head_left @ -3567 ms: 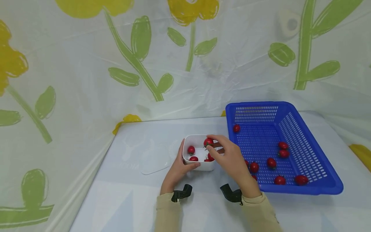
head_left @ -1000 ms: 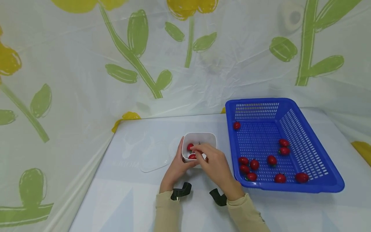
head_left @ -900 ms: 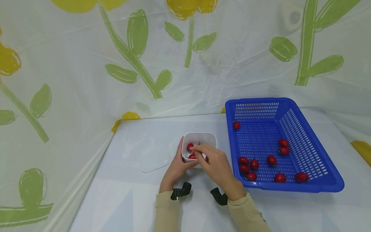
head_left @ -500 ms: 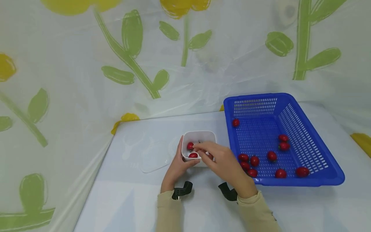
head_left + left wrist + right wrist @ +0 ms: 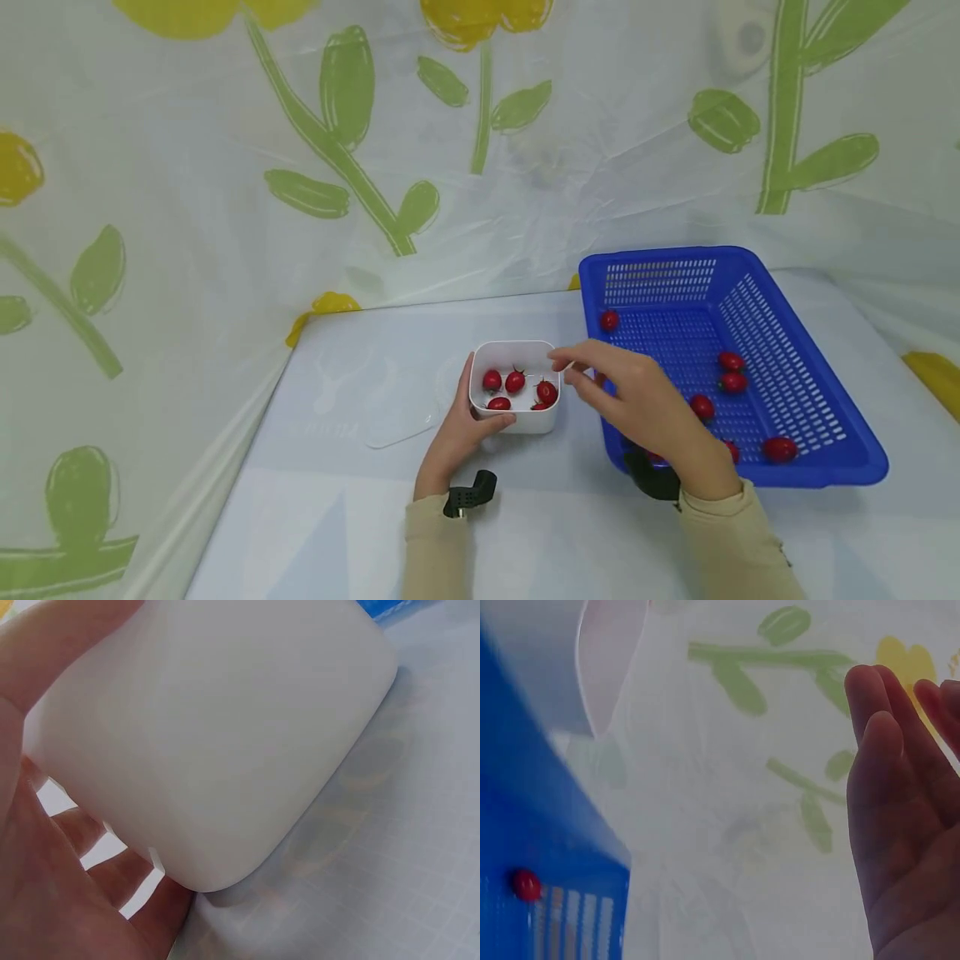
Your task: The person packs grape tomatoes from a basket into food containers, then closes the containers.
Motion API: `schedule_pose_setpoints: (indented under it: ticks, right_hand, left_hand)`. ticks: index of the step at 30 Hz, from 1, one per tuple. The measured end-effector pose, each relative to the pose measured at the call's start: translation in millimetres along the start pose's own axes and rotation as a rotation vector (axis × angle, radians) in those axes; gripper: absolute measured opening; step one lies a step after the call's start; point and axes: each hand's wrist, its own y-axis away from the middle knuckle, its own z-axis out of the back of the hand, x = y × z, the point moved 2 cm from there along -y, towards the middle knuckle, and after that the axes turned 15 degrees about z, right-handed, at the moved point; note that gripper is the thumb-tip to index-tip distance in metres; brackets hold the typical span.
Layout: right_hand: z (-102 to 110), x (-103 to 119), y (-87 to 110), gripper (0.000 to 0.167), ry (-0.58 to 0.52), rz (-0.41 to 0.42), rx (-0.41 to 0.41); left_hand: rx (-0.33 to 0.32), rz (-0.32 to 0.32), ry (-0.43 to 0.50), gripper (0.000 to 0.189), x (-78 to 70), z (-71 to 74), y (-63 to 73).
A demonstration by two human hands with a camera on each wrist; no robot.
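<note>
My left hand (image 5: 459,429) holds a white square container (image 5: 534,423) on the table, thumb along its front wall and fingers at its left side. In the left wrist view the container's smooth wall (image 5: 225,735) fills the space beside the hand. Inside lie several small red cherry tomatoes (image 5: 514,382), some with green stems. Just right of the container, my right hand (image 5: 637,400) hovers between it and the blue basket (image 5: 757,479), fingers loosely bent and holding nothing. In the right wrist view thumb and fingertips (image 5: 881,739) show no object between them.
The blue basket stands at the right with several cherry tomatoes (image 5: 702,407) scattered in it; my right hand hides some. A clear flat lid (image 5: 401,417) lies left of the container. A flower-printed curtain (image 5: 480,208) hangs behind the white table (image 5: 337,517).
My right hand has let go of a cherry tomato in the container and moved out to the right, toward the basket. The left hand keeps its hold on the container.
</note>
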Motion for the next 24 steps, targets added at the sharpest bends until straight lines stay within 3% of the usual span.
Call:
schedule_pose_setpoints:
  ticks: [6, 12, 24]
  right_hand:
    - [24, -27, 2.3, 0.031, 0.052, -0.033, 0.050]
    - [36, -61, 7.1, 0.041, 0.113, -0.159, 0.163]
    - [24, -126, 21.4, 0.058, 0.013, -0.423, 0.345]
  left_hand:
    - [-0.003, -0.021, -0.005, 0.101, 4.0, 0.1, -3.9]
    - [-0.003, -0.026, -0.007, 0.102, 4.2, -0.2, -3.3]
    - [-0.013, -0.013, -0.019, 0.102, 3.5, 0.1, -1.1]
